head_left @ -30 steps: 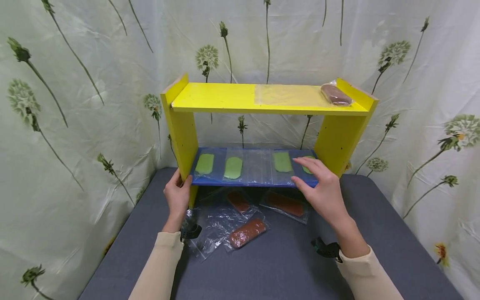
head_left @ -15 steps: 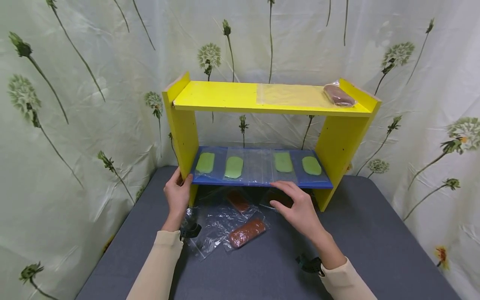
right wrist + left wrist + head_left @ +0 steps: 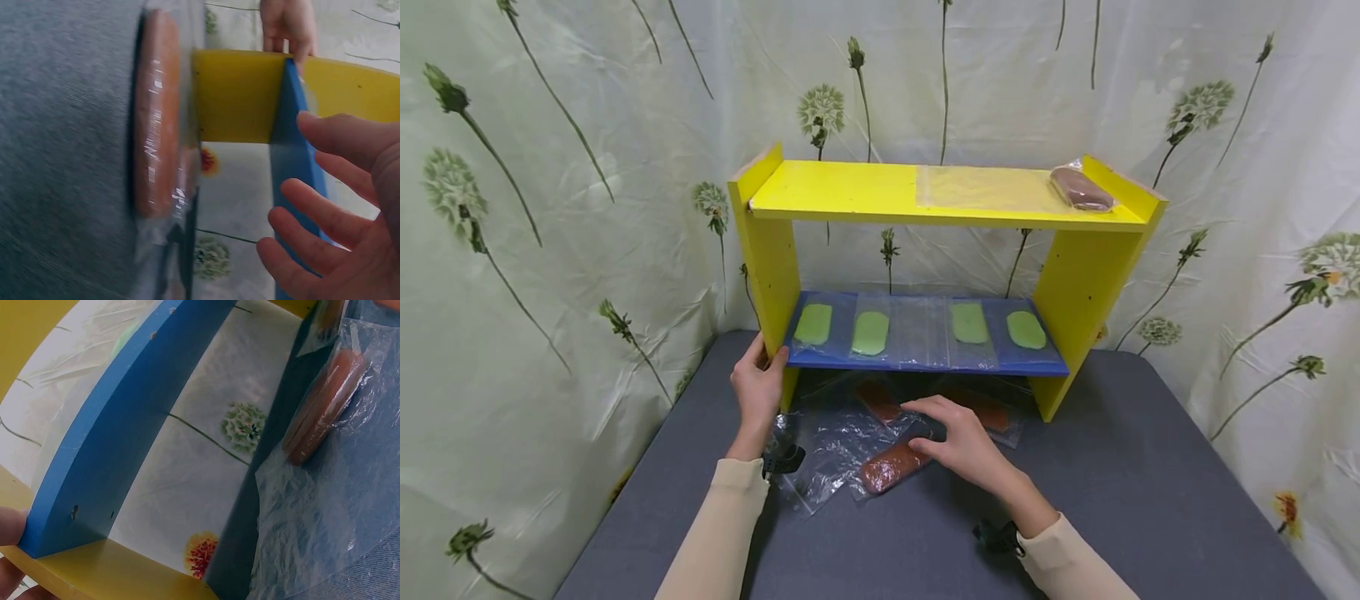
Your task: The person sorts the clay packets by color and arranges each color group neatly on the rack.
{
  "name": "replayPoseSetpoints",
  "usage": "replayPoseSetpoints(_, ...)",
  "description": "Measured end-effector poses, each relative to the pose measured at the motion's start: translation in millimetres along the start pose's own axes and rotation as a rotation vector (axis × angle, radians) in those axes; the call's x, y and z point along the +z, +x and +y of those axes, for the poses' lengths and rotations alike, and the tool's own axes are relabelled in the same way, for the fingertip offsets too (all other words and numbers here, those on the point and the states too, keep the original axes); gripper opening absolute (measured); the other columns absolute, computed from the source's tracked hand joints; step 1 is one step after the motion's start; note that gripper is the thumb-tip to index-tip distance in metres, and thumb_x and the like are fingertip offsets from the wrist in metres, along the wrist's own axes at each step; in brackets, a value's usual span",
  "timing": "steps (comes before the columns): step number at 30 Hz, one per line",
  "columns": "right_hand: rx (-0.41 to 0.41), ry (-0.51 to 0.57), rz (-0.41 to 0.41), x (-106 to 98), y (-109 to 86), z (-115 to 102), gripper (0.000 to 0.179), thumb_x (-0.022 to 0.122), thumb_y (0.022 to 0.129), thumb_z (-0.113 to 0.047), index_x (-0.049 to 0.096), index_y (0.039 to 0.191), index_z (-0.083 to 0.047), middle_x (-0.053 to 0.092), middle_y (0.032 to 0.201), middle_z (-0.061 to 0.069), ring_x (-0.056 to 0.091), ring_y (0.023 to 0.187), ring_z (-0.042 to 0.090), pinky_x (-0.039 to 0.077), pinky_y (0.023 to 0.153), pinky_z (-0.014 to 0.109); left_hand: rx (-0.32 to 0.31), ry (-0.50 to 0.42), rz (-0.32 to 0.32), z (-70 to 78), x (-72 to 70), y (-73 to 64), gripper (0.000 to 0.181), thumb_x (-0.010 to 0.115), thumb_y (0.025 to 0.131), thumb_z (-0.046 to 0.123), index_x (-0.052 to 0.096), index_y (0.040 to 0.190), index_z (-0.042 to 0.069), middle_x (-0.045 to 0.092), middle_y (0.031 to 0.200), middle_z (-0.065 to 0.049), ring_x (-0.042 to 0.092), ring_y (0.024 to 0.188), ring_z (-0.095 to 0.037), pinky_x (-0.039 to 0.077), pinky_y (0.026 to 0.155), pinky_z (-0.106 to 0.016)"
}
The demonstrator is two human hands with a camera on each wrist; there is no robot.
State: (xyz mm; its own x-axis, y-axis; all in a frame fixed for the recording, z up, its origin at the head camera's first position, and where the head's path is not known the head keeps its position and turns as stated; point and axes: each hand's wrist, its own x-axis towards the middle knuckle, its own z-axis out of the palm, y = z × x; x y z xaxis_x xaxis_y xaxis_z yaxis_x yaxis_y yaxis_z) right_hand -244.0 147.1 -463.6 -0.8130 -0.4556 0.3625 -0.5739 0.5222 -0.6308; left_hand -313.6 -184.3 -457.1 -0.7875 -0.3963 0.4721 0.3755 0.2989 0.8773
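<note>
My left hand [image 3: 757, 392] grips the left side panel of a yellow shelf unit [image 3: 838, 187], thumb in front by the end of its blue lower shelf [image 3: 1052, 369]. My right hand [image 3: 966, 446], holding nothing, hovers with fingers spread and slightly bent just over a reddish-brown oblong block [image 3: 889, 468] in a clear bag on the table. In the right wrist view that bagged block [image 3: 159, 119] lies apart from the fingertips [image 3: 290, 187]. Two more bagged reddish-brown blocks lie behind it, one nearer the left [image 3: 877, 400], the other flat block [image 3: 988, 410] to the right.
Several pale green flat pieces [image 3: 871, 333] in clear bags lie on the blue shelf. A brown bagged block [image 3: 1082, 190] and a clear bag [image 3: 977, 188] lie on the top shelf. Crumpled clear plastic [image 3: 823, 454] covers the dark table [image 3: 880, 550] near my left wrist.
My right hand has left the bagged green piece at the right of the blue shelf, moving down and left to the bagged block on the table. The left hand keeps its grip.
</note>
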Motion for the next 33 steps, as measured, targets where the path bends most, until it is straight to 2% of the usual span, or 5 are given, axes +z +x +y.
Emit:
replayPoseSetpoints(6,0.02,0.016,-0.091,11.2,0.2,6.5,0.054,0.082,0.086,-0.016,0.064,0.136,-0.016,0.065,0.127,0.006,0.06,0.117,0.033,0.049,0.095,0.056,0.001,-0.003,-0.002,1.1,0.4,2.2,0.045,0.071,0.096,0.019,0.062,0.14,0.025,0.066,0.131,-0.006,0.064,0.117,-0.023,0.052,0.095,-0.043)
replayPoseSetpoints(14,0.058,-0.03,-0.172,18.7,-1.1,13.9,0.049,0.083,0.086,-0.019,0.068,0.133,-0.018,0.064,0.126,-0.005,0.059,0.118,0.02,0.048,0.097,0.049,0.005,-0.003,-0.004,1.6,0.2,2.7,0.045,0.071,0.096,0.018,0.062,0.14,0.022,0.066,0.131,-0.008,0.064,0.117,-0.024,0.052,0.096,-0.044)
replayPoseSetpoints(22,0.054,-0.086,-0.243,25.3,-1.9,21.6,0.05,0.085,0.083,-0.017,0.069,0.131,-0.019,0.065,0.124,-0.002,0.059,0.11,0.018,0.05,0.093,0.045,0.002,-0.002,-0.005,2.5,0.8,1.7,0.046,0.071,0.096,0.017,0.062,0.141,0.024,0.066,0.131,-0.008,0.064,0.118,-0.024,0.052,0.096,-0.045)
replayPoseSetpoints(28,0.072,-0.154,-0.309,26.8,-3.9,22.3,0.05,0.085,0.083,-0.024,0.069,0.13,-0.025,0.061,0.125,-0.003,0.054,0.114,0.021,0.047,0.095,0.049,0.009,-0.011,-0.005,1.7,0.7,1.9,0.046,0.071,0.096,0.015,0.063,0.14,0.024,0.066,0.131,-0.008,0.064,0.118,-0.024,0.052,0.096,-0.045)
replayPoseSetpoints(33,0.054,-0.191,-0.342,26.5,-4.5,23.5,0.05,0.086,0.082,-0.03,0.069,0.13,-0.029,0.06,0.12,-0.007,0.053,0.107,0.015,0.049,0.09,0.044,-0.007,-0.009,-0.002,2.3,-0.1,0.6,0.046,0.071,0.096,0.015,0.062,0.141,0.024,0.066,0.131,-0.009,0.064,0.118,-0.026,0.052,0.096,-0.045)
